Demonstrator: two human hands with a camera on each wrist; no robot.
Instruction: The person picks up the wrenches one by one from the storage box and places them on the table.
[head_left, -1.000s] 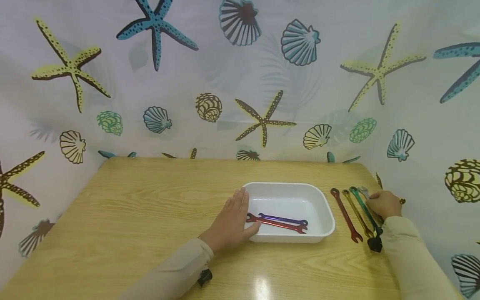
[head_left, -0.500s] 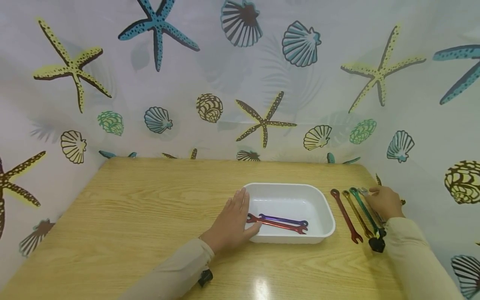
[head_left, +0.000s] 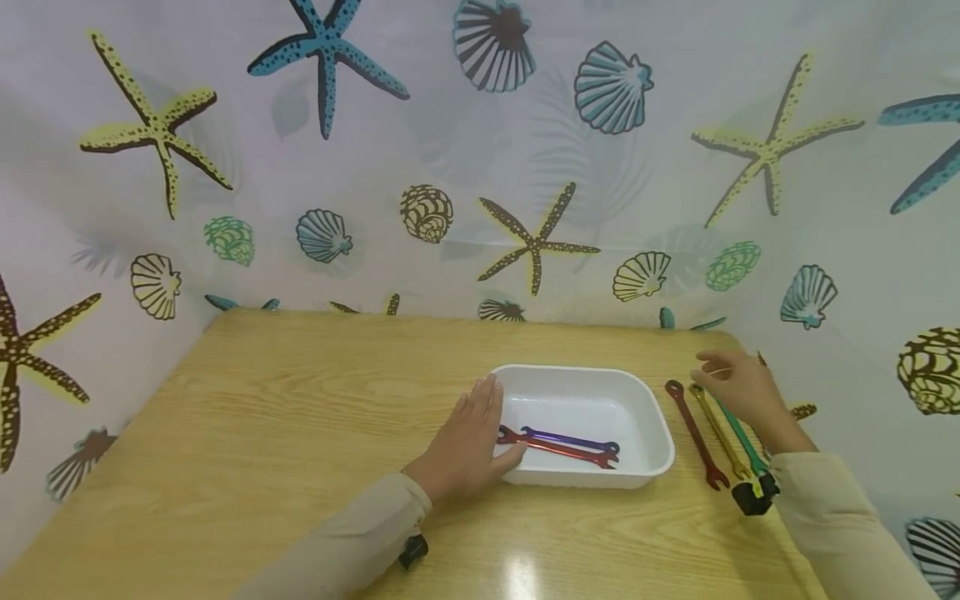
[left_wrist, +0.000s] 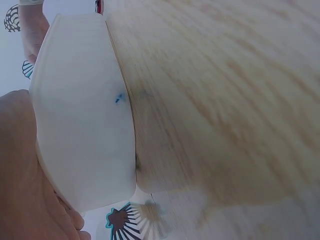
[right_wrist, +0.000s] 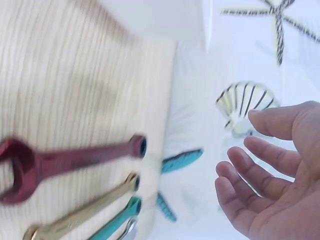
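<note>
My left hand (head_left: 461, 442) rests with straight fingers along the left rim of a white plastic tray (head_left: 656, 408); the left wrist view shows its palm against the tray wall (left_wrist: 85, 110). Inside the tray lie a red combination wrench (head_left: 567, 452) and a smaller purple one (head_left: 572, 439). My right hand (head_left: 738, 392) hovers over the wrenches at the right, fingers loosely bent around nothing. Beneath and beside it lie a dark red wrench (head_left: 696, 435), a gold wrench (head_left: 716, 427) and a green wrench (head_left: 744, 437). A silver wrench (right_wrist: 128, 230) shows only partly in the right wrist view.
The wooden table (head_left: 315, 400) stretches out left of the tray. A curtain (head_left: 660, 192) printed with starfish and shells hangs behind the table and along its sides. Black wrist devices (head_left: 752, 497) sit under both sleeves.
My right hand has come away from the silver wrench, rising and shifting left over the green and gold wrenches, its fingers loosening. My left hand stays on the tray.
</note>
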